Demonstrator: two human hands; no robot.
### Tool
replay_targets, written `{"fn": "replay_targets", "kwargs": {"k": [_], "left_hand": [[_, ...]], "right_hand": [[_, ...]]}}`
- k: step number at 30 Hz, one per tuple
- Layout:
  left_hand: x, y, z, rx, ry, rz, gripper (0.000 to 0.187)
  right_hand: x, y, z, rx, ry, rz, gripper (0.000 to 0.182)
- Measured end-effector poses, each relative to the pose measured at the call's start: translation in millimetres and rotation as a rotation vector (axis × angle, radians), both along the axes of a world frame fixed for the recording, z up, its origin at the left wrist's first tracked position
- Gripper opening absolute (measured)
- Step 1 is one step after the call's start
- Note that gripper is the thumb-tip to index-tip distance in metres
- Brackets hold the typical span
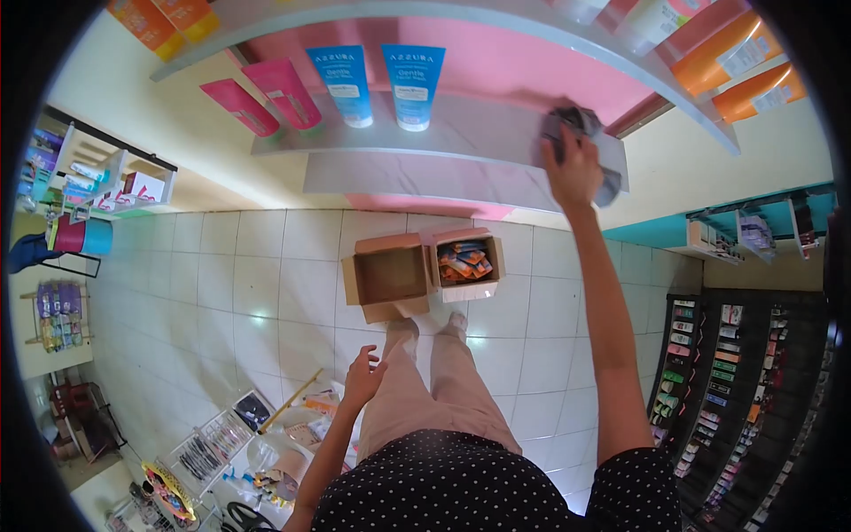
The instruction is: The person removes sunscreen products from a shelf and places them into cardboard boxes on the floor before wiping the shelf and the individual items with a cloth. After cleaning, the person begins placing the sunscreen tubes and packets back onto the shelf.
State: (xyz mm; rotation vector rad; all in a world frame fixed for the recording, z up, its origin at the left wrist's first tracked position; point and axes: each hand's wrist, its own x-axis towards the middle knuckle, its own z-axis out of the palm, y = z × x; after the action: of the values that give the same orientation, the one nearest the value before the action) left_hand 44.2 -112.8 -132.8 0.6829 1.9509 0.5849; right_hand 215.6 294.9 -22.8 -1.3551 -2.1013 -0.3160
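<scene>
My right hand (576, 167) is closed on a dark grey cloth (572, 120), pressed to the right end of a grey marbled shelf (496, 129). Part of the cloth hangs out below the hand near the shelf's front edge. Toward the shelf's left stand two blue facial wash tubes (413, 87) and two pink tubes (284, 96), all upright on their caps. My left hand (362, 377) hangs beside my left leg, its fingers loosely apart and nothing in them.
On the tiled floor by my feet are an open cardboard box (390, 275) and a smaller box (467, 263) holding orange-and-dark packets. An upper shelf (425, 11) carries orange tubes (727, 58). Product racks (727, 381) stand at right, cluttered goods (275, 452) at lower left.
</scene>
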Motion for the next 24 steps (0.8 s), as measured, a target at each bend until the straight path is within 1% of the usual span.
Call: {"fn": "replay_targets", "kwargs": {"k": [1,2,3,5,6,8,9,12,13,14,15,16,18,19,21,22,23,24], "left_hand": [[7,-9,-11,-0.103,-0.019,-0.004,0.047],[14,-19,-26,-0.117,-0.025,0.001,0.047],[20,-30,-43,-0.194,0.02,-0.08,0.049],[36,-41,-50,-0.341,0.083,-0.213,0.052],[44,-46,-54,-0.346,0.081,-0.205,0.052],[64,-59,-71,-0.444,0.053,-0.358,0.047],[77,-61,-74,-0.444,0.088,-0.347,0.039],[96,-57,-78,-0.438,0.145,-0.282,0.033],[101,-53,-77,-0.437,0.147,-0.278,0.033],[106,-48,-75,-0.391,0.208,-0.306,0.03],[111,-46,-75,-0.347,0.269,-0.33,0.027],[115,-46,-76,-0.351,0.268,-0.318,0.027],[121,-43,-80,-0.368,0.198,-0.323,0.025],[119,-39,-75,-0.371,0.196,-0.311,0.025],[107,-29,-50,-0.266,-0.304,-0.531,0.026],[106,-34,-46,-0.278,-0.312,-0.521,0.026],[102,-37,-45,-0.2,-0.509,-0.622,0.032],[100,-40,-44,-0.119,-0.709,-0.724,0.039]], "right_hand": [[-12,-7,1,-0.005,0.025,0.069,0.032],[-16,-12,0,-0.012,0.051,0.136,0.029],[-12,-17,0,-0.026,0.048,0.138,0.029],[-2,-25,0,-0.041,0.065,0.233,0.023],[7,-26,-2,-0.045,0.066,0.241,0.023],[33,-22,-5,-0.037,0.073,0.133,0.022],[40,-20,-3,-0.082,0.072,0.076,0.021],[47,-20,0,-0.11,0.131,0.068,0.02],[47,-23,1,-0.113,0.173,0.094,0.018],[48,-30,1,-0.113,0.176,0.1,0.018],[50,-41,-1,-0.181,0.291,0.154,0.016],[53,-54,-4,-0.25,0.404,0.211,0.016],[63,-97,-24,-0.351,0.522,0.336,0.013],[68,-126,-32,-0.474,0.508,0.367,0.013],[79,-182,-68,-0.8,0.509,0.473,0.014],[87,-214,-88,-1.031,0.467,0.428,0.016],[90,-239,-95,-1.133,0.343,0.451,0.02],[96,-267,-111,-1.332,0.376,0.407,0.023]]}}
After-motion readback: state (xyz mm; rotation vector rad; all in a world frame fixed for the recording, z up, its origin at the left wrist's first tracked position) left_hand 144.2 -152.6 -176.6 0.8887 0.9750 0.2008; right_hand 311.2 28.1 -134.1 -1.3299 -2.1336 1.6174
